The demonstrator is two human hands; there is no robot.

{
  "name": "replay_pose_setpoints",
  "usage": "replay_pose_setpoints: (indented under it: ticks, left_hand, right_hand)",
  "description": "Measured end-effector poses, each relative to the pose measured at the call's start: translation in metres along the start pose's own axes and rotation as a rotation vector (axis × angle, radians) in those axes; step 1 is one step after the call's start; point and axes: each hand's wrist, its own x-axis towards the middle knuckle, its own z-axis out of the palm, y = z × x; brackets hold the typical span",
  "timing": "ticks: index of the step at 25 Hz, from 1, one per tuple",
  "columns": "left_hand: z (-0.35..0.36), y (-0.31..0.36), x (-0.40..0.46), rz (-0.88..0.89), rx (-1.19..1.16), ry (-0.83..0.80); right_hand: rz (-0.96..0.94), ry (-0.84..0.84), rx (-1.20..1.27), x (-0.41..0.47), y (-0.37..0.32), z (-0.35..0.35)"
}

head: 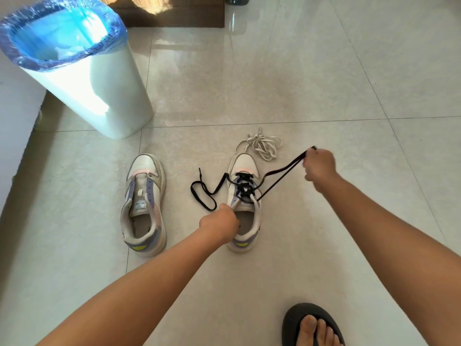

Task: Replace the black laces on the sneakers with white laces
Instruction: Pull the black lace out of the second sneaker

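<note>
a: where's there room on the floor?

b: right and ahead; bin crowds the left.

a: the laced sneaker?

b: mid-floor, toe pointing away. left hand grips its collar; right hand pinches the black lace, taut rightward. white laces just beyond.

black lace – white laces – white sneakers with purple, pink, yellow patches; blue-lined white bin

One camera only, on my head — wide-angle, looking forward and steeply down at the tiled floor. My arms reach in from the bottom edge — the hands sit mid-frame, fairly near; the view bends at its edges.
</note>
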Motion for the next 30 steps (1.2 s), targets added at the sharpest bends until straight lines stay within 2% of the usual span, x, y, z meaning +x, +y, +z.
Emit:
replay_pose_setpoints:
  ticks: [2, 9, 12, 13, 14, 16, 18, 20, 22, 24, 26, 30]
  left_hand:
    - [0.000, 0.000, -0.001, 0.021, 0.047, -0.003]
    - [0.001, 0.001, -0.001, 0.039, 0.072, 0.005]
    - [0.002, 0.002, 0.000, 0.035, 0.071, -0.003]
    - [0.002, 0.002, 0.001, 0.033, 0.068, -0.004]
    - [0.003, 0.003, 0.002, 0.030, 0.062, -0.001]
    - [0.005, 0.004, 0.003, 0.008, 0.019, 0.014]
    - [0.006, 0.003, 0.002, -0.037, -0.093, 0.045]
    - [0.004, 0.000, 0.002, -0.079, -0.245, 0.152]
    - [0.000, -0.002, 0.005, -0.097, -0.323, 0.374]
    - [-0.007, -0.001, 0.013, -0.091, -0.323, 0.521]
    - [-0.015, 0.002, 0.018, -0.061, -0.273, 0.515]
    - [-0.013, -0.008, 0.020, -0.017, -0.286, 0.548]
  right_hand:
    - [-0.007, 0.125, 0.059, 0.011, -0.004, -0.012]
    - [-0.138, 0.365, 0.123, 0.003, -0.015, -0.006]
    - [-0.196, 0.473, 0.270, 0.003, -0.032, -0.008]
    - [-0.205, 0.439, 0.242, 0.002, -0.037, -0.009]
    - [-0.213, 0.332, 0.113, 0.000, -0.039, -0.008]
    - [-0.230, -0.061, -0.248, -0.014, -0.036, 0.002]
    - [-0.213, -0.436, -0.508, -0.042, -0.020, 0.016]
    - [-0.258, -0.596, -0.642, -0.071, 0.005, 0.029]
    - [-0.379, -0.586, -0.796, -0.092, 0.027, 0.038]
    - [-0.490, -0.457, -0.923, -0.100, 0.039, 0.045]
    - [-0.537, -0.345, -0.947, -0.101, 0.042, 0.050]
    - [-0.558, -0.343, -0.824, -0.096, 0.045, 0.046]
